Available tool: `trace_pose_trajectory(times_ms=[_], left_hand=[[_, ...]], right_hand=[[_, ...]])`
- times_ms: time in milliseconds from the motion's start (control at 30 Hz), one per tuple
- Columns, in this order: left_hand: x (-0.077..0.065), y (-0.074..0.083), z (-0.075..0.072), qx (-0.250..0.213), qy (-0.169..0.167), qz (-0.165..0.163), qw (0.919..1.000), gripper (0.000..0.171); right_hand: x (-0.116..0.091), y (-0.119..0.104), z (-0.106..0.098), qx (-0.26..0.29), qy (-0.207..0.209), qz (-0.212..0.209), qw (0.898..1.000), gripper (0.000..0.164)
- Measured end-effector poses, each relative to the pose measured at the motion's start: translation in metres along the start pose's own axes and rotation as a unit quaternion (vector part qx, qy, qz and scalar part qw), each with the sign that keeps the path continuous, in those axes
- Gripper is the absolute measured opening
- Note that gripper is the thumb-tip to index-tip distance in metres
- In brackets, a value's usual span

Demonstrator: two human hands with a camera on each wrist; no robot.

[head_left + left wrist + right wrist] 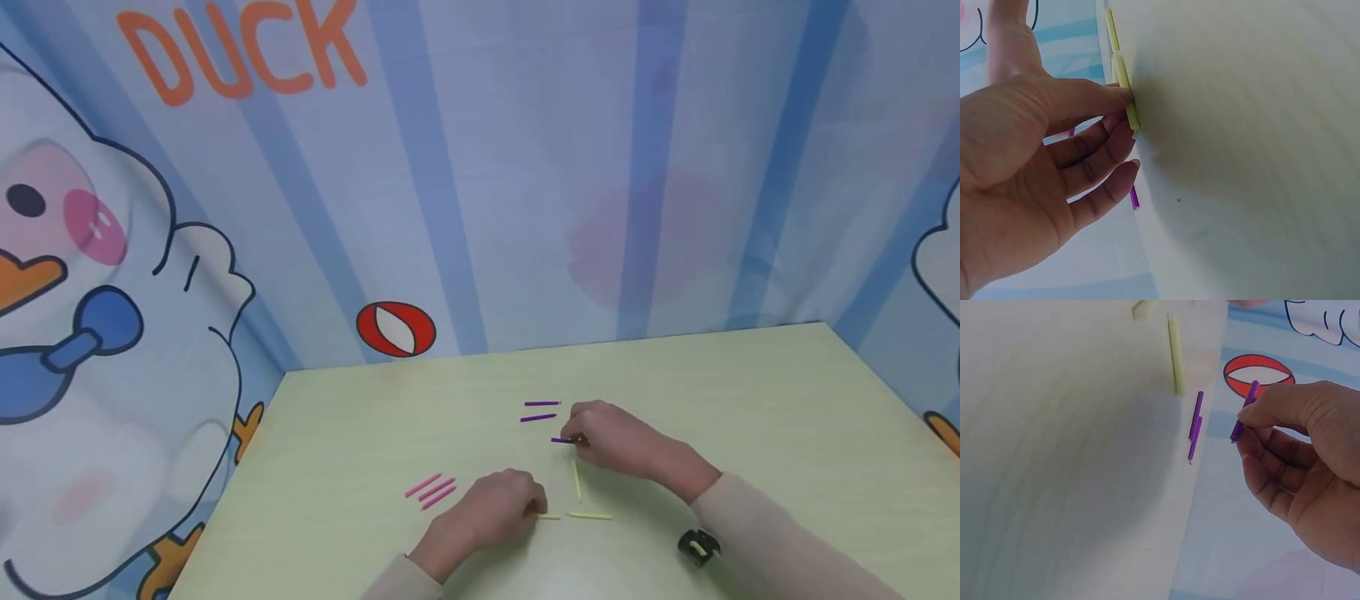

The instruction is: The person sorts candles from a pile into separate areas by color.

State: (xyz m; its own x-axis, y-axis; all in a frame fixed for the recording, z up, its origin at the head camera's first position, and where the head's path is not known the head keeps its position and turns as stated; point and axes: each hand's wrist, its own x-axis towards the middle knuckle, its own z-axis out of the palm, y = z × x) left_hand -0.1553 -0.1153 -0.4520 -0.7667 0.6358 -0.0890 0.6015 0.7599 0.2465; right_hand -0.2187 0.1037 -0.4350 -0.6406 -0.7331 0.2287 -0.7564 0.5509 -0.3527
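Observation:
My right hand [618, 437] pinches a thin purple stick [1249, 403] between thumb and fingers, raised above the table in the right wrist view. Two more purple sticks [540, 417] lie just beyond it. The left hand [498, 504] pinches a thin yellow stick [1124, 81] at the table surface, its other fingers loosely bent. Right of that stick, and roughly in line with it, lies a second yellow stick [591, 516]. A third yellow stick [577, 481] points away from me, below the right hand. The sticks have small narrow tips.
Three pink sticks [437, 492] lie side by side, left of the left hand. A small black object [698, 547] shows beside the right sleeve. The pale table [337, 433] meets a printed cloth backdrop [525, 208] at its far edge.

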Motion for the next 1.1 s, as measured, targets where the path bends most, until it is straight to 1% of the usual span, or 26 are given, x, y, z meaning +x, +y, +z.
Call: trace_pose_trajectory(times_ms=[133,267,400,600,733,1000,1100], left_hand=[[-0.001,0.000,0.001,0.001,-0.006,-0.003,1.0000,0.016],[-0.001,-0.001,0.002,0.003,-0.005,0.001,1.0000,0.015],[-0.001,-0.001,0.001,0.007,0.000,0.005,1.0000,0.016],[-0.001,0.000,0.001,0.004,-0.003,0.006,1.0000,0.016],[-0.002,-0.001,0.002,0.005,-0.007,0.001,1.0000,0.015],[-0.002,-0.001,-0.001,0.005,-0.002,0.005,1.0000,0.015],[-0.001,-0.001,-0.002,0.004,0.000,0.007,1.0000,0.015]], right_hand=[[0.005,0.009,0.004,0.000,-0.010,0.010,1.000,0.020],[0.008,0.014,0.007,0.000,-0.013,0.020,1.000,0.020],[0.011,0.018,0.008,-0.002,-0.008,0.022,1.000,0.021],[0.013,0.024,0.007,-0.007,-0.004,0.015,1.000,0.021],[0.017,0.029,0.008,-0.004,-0.011,0.016,1.000,0.022],[0.024,0.038,0.005,-0.004,-0.031,0.061,0.998,0.021],[0.026,0.041,0.004,-0.002,-0.037,0.068,0.997,0.020]])
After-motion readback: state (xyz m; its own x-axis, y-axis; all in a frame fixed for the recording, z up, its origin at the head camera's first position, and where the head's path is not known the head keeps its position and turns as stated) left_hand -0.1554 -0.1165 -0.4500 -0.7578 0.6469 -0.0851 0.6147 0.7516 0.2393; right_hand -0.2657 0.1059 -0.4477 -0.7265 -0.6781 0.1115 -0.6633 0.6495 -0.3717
